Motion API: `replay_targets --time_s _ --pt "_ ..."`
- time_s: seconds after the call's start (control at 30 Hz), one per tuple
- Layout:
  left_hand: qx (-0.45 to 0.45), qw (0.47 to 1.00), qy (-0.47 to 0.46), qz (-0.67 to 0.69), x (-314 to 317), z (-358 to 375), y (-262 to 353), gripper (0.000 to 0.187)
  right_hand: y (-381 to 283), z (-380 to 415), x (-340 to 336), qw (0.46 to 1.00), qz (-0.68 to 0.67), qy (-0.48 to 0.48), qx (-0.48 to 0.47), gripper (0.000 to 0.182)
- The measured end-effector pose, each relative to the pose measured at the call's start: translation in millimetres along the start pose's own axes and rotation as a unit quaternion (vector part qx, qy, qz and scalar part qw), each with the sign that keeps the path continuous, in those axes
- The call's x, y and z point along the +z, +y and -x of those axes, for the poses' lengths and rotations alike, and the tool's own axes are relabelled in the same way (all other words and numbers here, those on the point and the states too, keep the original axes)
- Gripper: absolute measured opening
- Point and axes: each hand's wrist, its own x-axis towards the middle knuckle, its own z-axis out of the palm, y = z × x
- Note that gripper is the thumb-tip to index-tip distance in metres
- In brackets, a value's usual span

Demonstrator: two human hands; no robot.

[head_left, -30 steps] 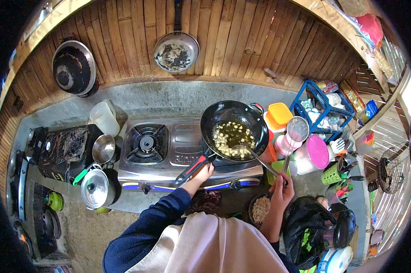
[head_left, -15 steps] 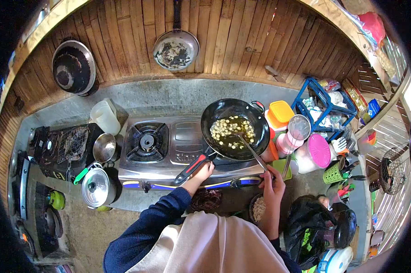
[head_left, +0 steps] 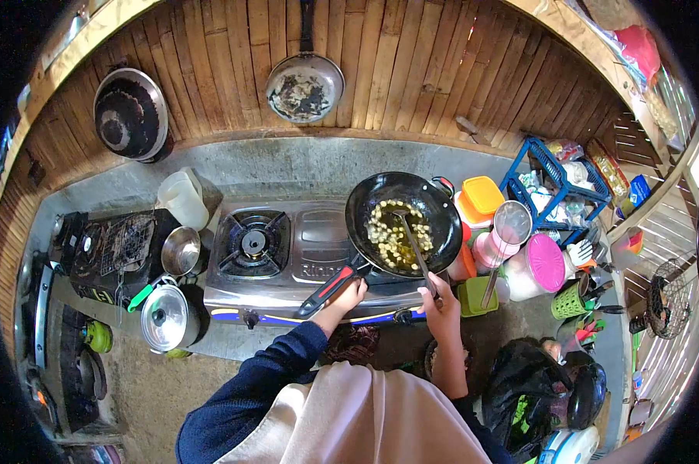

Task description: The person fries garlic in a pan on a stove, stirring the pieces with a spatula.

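A black wok sits on the right burner, with oil and many small pale pieces of food in it. At its red-and-black handle, my left hand is closed around the side nearest the stove's front. My right hand grips the end of a long metal spatula over the stove's front right. The spatula slants up into the wok, its tip among the food pieces and partly hidden by the oil.
The stove's left burner has no pan on it. Right of the wok stand orange-lidded tubs, a strainer, a green container and a pink-lidded jar. A lidded pot and a saucepan are at left.
My right hand has moved left with the spatula, whose tip has shifted up and left inside the wok. The food pieces have spread differently. My left hand stays at the handle.
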Motion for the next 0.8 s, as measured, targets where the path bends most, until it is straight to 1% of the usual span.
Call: replay_targets --time_s 0.03,0.13,0.17,0.23,0.27,0.33,0.37,0.43,0.5,0.67,0.7,0.73,0.8 --pt "0.0 1.0 0.001 0.0 2.0 -0.2 -2.0 0.037 -0.3 1.8 -2.2 0.999 -0.031 -0.002 0.018 0.03" --pt "0.012 1.0 0.004 0.014 3.7 -0.7 -2.1 0.037 -4.2 5.5 -13.5 0.999 -0.022 -0.001 0.032 0.029" --pt "0.0 1.0 -0.005 0.014 3.7 -1.0 -1.0 0.034 -7.7 7.0 -15.2 0.999 -0.022 0.0 0.031 0.029" --pt "-0.011 1.0 -0.013 0.015 3.8 -0.7 -1.0 0.031 -17.0 11.4 -19.0 0.998 -0.049 0.034 0.023 0.025" --pt "-0.002 1.0 0.001 0.017 4.6 -0.2 -1.7 0.031 -19.4 13.6 -22.2 0.998 -0.049 0.035 0.023 0.025" --pt "0.009 1.0 0.014 0.02 10.6 -0.8 -6.0 0.031 -23.1 17.0 -29.5 0.992 -0.101 0.057 0.045 0.023" --pt "0.009 0.999 0.019 0.027 14.1 -1.7 -8.9 0.031 -25.2 18.2 -30.7 0.992 -0.09 0.082 0.033 0.023" --pt "0.011 0.999 0.024 0.035 18.7 -2.7 -13.0 0.031 -30.4 21.7 -38.6 0.991 -0.094 0.093 0.032 0.022" --pt "0.033 0.999 0.041 0.004 19.9 -2.8 -14.4 0.037 -43.8 25.1 -45.5 0.989 -0.097 0.109 0.035 0.022" --pt "0.046 0.998 0.046 0.005 11.7 -2.6 -8.4 0.037 -52.4 30.4 -59.3 0.985 -0.111 0.132 0.006 0.023" --pt "0.049 0.997 0.055 0.005 12.4 -2.3 -8.6 0.037 -56.0 31.8 -61.1 0.987 -0.084 0.136 -0.003 0.022" --pt "0.05 0.997 0.055 0.005 14.6 -2.9 -10.6 0.037 -57.6 32.8 -62.3 0.988 -0.057 0.14 -0.011 0.022" --pt "0.039 0.999 0.029 0.009 13.2 -4.1 -10.5 0.037 -54.6 32.8 -62.1 0.987 -0.066 0.144 0.0 0.022"
